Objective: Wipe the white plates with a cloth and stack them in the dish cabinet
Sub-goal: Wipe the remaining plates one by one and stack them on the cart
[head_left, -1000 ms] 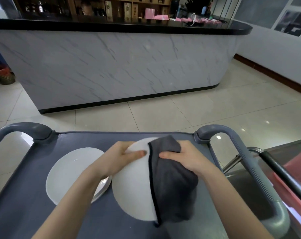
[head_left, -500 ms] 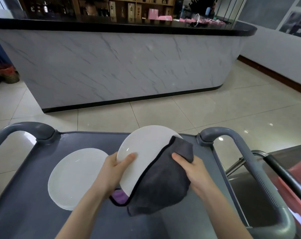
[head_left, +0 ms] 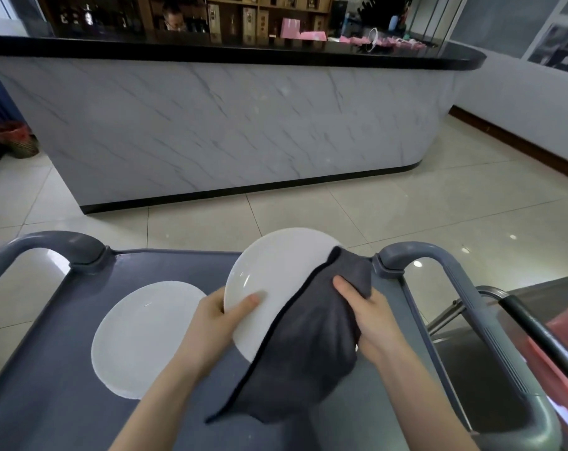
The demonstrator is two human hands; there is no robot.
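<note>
I hold a white plate (head_left: 277,271) tilted up above the grey cart top (head_left: 58,385). My left hand (head_left: 217,320) grips its lower left rim, thumb on the face. A dark grey cloth (head_left: 312,346) with a black edge covers the plate's right half and hangs below it. My right hand (head_left: 364,317) presses the cloth against the plate, thumb on top and fingers hidden behind. Another white plate (head_left: 139,340) lies flat on the cart to the left.
The cart has raised grey handles at the left (head_left: 54,245) and right (head_left: 439,265). A marble-fronted counter (head_left: 227,125) with a black top stands across the tiled floor. A second cart with a black bar (head_left: 543,333) and a red item sits at the right.
The plate has been lifted from flat on the cart and tilted up toward me. The cloth and right hand shifted up along its right side.
</note>
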